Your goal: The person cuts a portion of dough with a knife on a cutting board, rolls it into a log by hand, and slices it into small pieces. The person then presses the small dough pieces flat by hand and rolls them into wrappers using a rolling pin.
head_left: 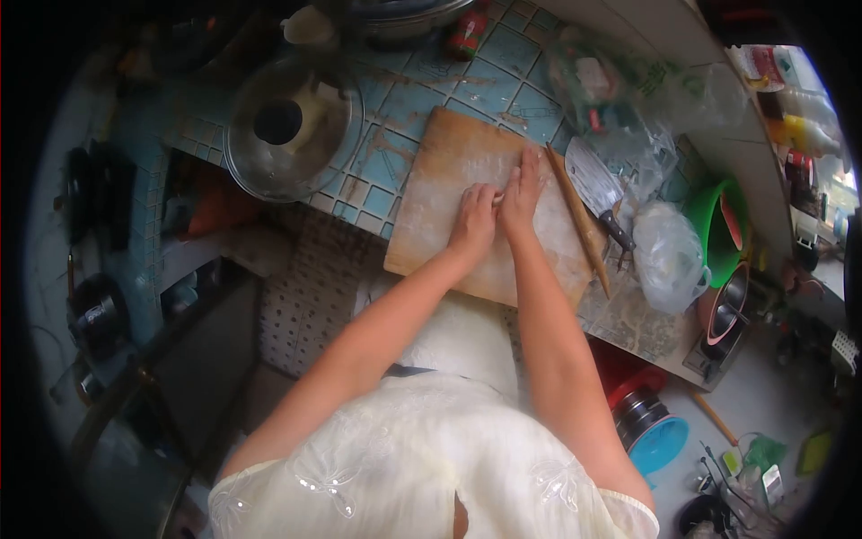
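My left hand [476, 220] is over a wooden board [417, 220] dusted with white powder, its fingers curled down and closed. Right beside it, my right hand [521, 198] lies with its fingers stretched out flat and together. A small pale lump [498, 199] that looks like dough shows between the two hands; most of it is hidden. Along the board's right edge rests a wooden rolling pin [579, 220]. Just past the pin lies a cleaver [593, 180] with a dark handle.
A glass lid [314, 166] with a dark knob lies on the blue tiled counter [386, 162] to the left. Plastic bags [664, 256] and a green basin [718, 220] stand at the right. A red bottle [469, 34] is at the back. Below the counter is a blue basin [663, 440].
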The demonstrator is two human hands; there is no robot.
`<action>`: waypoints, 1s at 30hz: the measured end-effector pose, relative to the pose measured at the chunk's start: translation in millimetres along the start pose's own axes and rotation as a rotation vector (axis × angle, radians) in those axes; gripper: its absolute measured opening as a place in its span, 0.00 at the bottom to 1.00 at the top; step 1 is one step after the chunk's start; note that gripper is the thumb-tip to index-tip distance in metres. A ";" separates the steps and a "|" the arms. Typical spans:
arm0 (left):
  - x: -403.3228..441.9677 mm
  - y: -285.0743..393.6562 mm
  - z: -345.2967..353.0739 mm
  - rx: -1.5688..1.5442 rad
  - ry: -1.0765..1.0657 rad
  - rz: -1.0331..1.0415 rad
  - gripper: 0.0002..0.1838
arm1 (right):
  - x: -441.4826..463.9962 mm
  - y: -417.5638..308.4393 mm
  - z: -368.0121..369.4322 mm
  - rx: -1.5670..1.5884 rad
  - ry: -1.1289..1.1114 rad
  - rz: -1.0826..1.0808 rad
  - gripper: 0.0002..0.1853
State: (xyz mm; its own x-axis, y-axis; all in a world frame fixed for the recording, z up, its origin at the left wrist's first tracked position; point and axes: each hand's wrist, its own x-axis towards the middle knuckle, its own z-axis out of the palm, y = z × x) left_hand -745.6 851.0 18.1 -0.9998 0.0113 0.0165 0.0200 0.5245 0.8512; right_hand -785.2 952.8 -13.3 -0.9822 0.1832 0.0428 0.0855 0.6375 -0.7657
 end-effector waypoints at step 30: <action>-1.5 2.9 4.2 0.018 0.024 -0.019 0.19 | 16.7 2.8 0.5 -0.332 0.071 -0.116 0.29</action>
State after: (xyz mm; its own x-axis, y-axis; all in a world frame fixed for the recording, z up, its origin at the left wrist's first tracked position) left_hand -744.1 856.1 18.4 -0.9997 -0.0190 0.0133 0.0009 0.5393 0.8421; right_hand -801.5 957.3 -15.0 -0.9755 0.1388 0.1705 0.0350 0.8636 -0.5030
